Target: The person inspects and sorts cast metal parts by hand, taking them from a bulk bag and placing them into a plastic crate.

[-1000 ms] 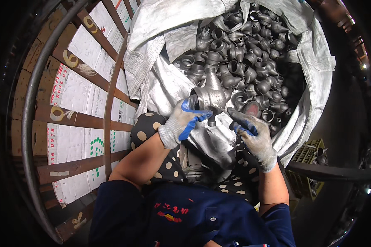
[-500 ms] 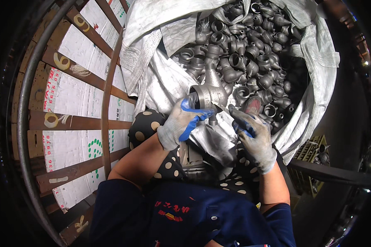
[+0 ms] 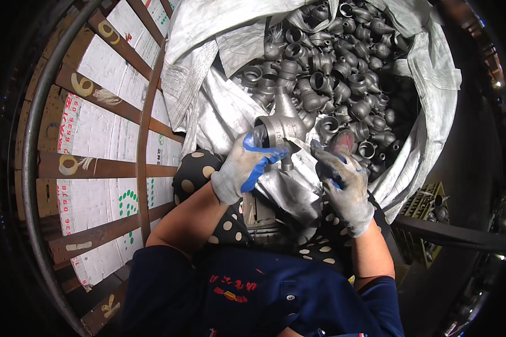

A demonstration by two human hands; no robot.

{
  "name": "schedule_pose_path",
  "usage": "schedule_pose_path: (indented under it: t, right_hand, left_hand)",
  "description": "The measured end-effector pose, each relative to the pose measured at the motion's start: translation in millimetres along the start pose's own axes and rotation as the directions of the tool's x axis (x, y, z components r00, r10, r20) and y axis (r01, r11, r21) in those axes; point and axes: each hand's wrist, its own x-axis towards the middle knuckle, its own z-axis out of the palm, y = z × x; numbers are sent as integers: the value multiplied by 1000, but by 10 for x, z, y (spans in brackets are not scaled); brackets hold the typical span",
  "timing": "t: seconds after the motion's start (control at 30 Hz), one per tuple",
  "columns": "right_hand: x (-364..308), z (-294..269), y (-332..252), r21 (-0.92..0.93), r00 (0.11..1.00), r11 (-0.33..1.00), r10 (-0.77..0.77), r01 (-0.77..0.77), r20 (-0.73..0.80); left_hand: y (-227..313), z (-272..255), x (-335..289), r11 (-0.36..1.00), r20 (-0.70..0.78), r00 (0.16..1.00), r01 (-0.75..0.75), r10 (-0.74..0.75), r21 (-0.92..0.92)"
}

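Note:
My left hand (image 3: pixel 239 171), in a grey work glove with blue coating, is closed round the near side of a large grey metal pipe fitting (image 3: pixel 287 127). The fitting has a wide threaded end towards the left hand, a tapered neck pointing away, and a short stub on its near side. My right hand (image 3: pixel 347 188), in a matching glove, is just right of the fitting with its fingers curled together. A thin pointed edge shows between its fingertips and the fitting; I cannot make out whether the hand holds it.
A large white woven sack (image 3: pixel 433 73) gapes ahead, filled with similar grey fittings (image 3: pixel 343 73). On the left stands a rusty metal rack (image 3: pixel 143 129) in front of white cartons (image 3: pixel 104 132). A yellow crate (image 3: pixel 421 205) with metal parts sits at right, beside a dark bar (image 3: pixel 455 236).
The fitting and my left hand have shifted slightly left. My right hand's fingers have moved a little, staying beside the fitting.

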Motion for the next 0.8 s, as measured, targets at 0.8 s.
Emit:
schedule_pose_path:
  t: [0.8]
  right_hand:
    - [18, -20, -53, -209, 999, 977, -47, 44, -9]
  left_hand:
    - [-125, 21, -4, 653, 124, 986, 166, -111, -739]
